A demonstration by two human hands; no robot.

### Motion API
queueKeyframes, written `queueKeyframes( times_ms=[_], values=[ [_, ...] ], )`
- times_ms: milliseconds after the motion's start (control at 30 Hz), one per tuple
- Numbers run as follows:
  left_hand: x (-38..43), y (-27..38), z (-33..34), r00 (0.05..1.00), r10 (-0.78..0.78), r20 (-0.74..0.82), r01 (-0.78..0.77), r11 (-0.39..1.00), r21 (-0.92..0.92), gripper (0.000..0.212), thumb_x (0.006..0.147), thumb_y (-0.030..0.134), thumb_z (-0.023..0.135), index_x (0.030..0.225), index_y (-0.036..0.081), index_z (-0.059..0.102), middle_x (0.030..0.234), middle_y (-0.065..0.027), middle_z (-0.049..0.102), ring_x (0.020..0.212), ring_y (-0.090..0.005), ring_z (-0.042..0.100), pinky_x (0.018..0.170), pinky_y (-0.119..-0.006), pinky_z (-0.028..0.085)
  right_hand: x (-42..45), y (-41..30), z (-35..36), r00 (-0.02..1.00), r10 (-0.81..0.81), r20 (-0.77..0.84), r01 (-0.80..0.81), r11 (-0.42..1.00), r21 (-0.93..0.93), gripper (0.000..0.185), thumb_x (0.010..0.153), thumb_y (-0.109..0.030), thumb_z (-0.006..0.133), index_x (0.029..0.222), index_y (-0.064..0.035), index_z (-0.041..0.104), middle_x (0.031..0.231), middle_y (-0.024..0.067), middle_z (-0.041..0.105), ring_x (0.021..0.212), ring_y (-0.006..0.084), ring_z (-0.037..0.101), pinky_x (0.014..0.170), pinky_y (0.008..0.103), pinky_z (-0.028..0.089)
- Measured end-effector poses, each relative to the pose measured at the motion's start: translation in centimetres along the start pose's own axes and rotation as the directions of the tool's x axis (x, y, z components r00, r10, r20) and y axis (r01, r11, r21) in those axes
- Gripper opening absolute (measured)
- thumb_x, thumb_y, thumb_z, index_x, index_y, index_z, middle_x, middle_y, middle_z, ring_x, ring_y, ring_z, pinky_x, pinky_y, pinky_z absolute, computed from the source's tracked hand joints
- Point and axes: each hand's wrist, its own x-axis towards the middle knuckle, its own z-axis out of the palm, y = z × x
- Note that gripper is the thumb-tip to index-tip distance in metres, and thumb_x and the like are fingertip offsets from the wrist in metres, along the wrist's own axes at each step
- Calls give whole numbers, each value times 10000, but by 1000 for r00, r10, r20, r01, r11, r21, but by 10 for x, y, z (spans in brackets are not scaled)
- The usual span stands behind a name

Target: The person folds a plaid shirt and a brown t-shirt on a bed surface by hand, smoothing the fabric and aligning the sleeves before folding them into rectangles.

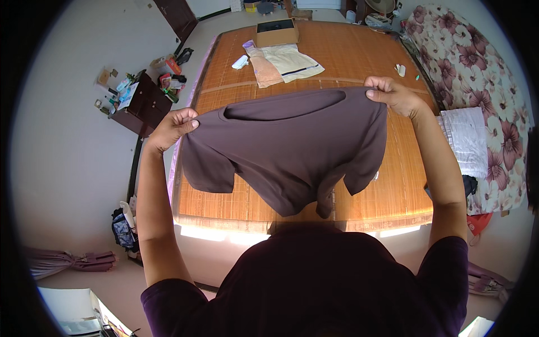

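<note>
A dark brown short-sleeved T-shirt (278, 143) hangs stretched between my two hands, its wide neckline at the top. My left hand (173, 128) pinches one shoulder between thumb and fingers. The other shoulder is gripped by my right hand (391, 96), which is held a little higher in the picture. Both sleeves droop, and the lower part of the shirt falls in folds. Below the shirt lies a bed covered with a bamboo mat (252, 189).
On the mat's far side are an open cardboard box (277, 38), a cream and peach cloth (286, 63) and a small white item (240, 62). A dark nightstand (141, 101) stands left. A floral-covered surface (471, 92) with folded pale bedding (465, 141) borders the right.
</note>
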Motion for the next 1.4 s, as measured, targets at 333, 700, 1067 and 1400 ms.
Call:
queueKeyframes(
  times_ms=[333,700,1067,1400],
  values=[
    [128,-71,-81,950,162,-266,45,774,632,179,810,177,661,931,56,610,780,-100,651,767,-251,631,698,-355,468,144,36,19,822,-170,-543,-334,629,-702,167,828,-166,628,969,-76,631,886,126,667,873,273,638,757,374,479],
    [91,-24,-121,736,422,-530,-239,894,379,120,859,77,628,974,47,637,769,2,628,643,-85,594,623,-249,478,142,-30,37,630,-650,-425,-34,524,-851,113,852,-61,596,965,-48,588,859,97,610,808,256,598,725,341,463],
    [-7,-268,47,935,279,-217,-62,733,677,152,776,-40,625,900,47,638,1026,-97,619,916,-272,632,724,-342,550,74,208,190,960,-275,-60,108,556,-824,164,679,-8,634,813,-98,606,806,51,528,868,250,531,770,363,445],
    [-94,-444,204,855,-518,35,305,555,774,184,890,216,494,950,138,649,1234,-102,483,1073,-298,524,894,-406,458,34,414,332,869,378,320,73,541,-838,133,756,-150,599,878,-131,647,922,63,599,961,252,546,829,402,435]
  ],
)
